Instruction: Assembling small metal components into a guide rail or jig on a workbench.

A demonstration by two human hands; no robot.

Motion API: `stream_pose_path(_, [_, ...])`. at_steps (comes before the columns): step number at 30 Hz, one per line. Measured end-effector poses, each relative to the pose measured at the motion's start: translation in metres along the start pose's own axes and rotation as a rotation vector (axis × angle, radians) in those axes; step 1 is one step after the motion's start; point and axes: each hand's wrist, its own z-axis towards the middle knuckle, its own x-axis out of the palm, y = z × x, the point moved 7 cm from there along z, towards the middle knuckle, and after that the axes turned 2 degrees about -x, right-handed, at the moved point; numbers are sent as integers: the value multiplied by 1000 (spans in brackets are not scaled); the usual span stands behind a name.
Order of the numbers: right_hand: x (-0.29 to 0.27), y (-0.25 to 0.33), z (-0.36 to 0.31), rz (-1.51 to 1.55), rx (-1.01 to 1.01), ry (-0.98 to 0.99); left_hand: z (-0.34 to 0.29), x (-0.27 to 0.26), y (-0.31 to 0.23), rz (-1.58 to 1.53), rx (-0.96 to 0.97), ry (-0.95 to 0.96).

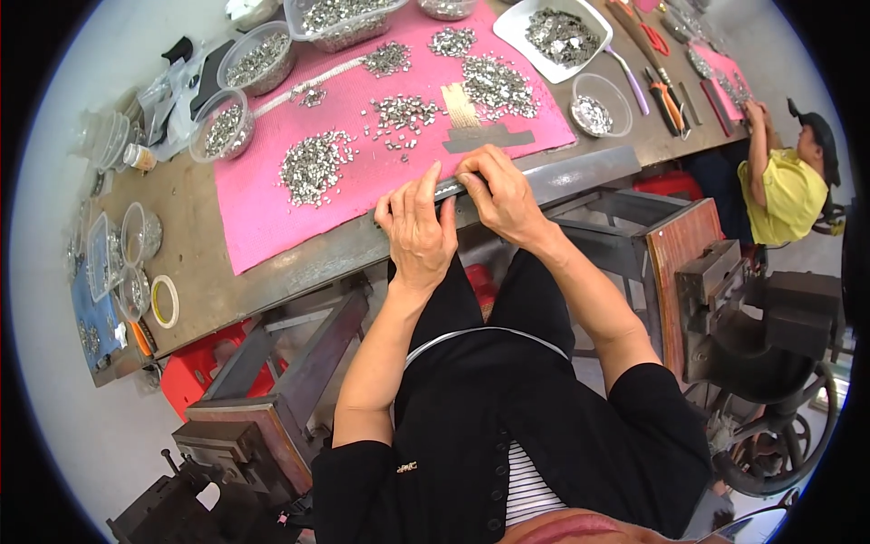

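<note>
Both of my hands meet at the near edge of the workbench, over a narrow dark strip (447,190) with a shiny metallic top. My left hand (420,227) has its fingers bent over the strip's left part, thumb toward the right. My right hand (504,201) is closed, pinching the strip's right part between thumb and fingers. My fingers hide much of the strip. Just beyond them on the pink mat (263,213) lie a flat dark grey piece (489,138) and a tan patch (460,106). Small silvery metal pieces form a heap (313,169) to the left and another heap (497,88) farther off.
A grey metal bar (584,175) lies along the bench edge at right. Around the mat stand plastic tubs (258,59), a white dish (507,27), a round container (616,100), pliers (669,107) and a tape roll (165,302). A person in yellow (788,186) sits at far right.
</note>
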Motion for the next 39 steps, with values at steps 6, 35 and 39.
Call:
stream_pose_path(6, [-2, 13, -10, -131, -169, -63, 1, -4, 0, -27, -65, 84])
stream_pose_path(35, [68, -90, 148, -515, -250, 8, 154, 45, 138, 16, -128, 84])
stream_pose_path(39, [66, -94, 154, -476, -231, 46, 152, 26, 117, -152, -120, 159])
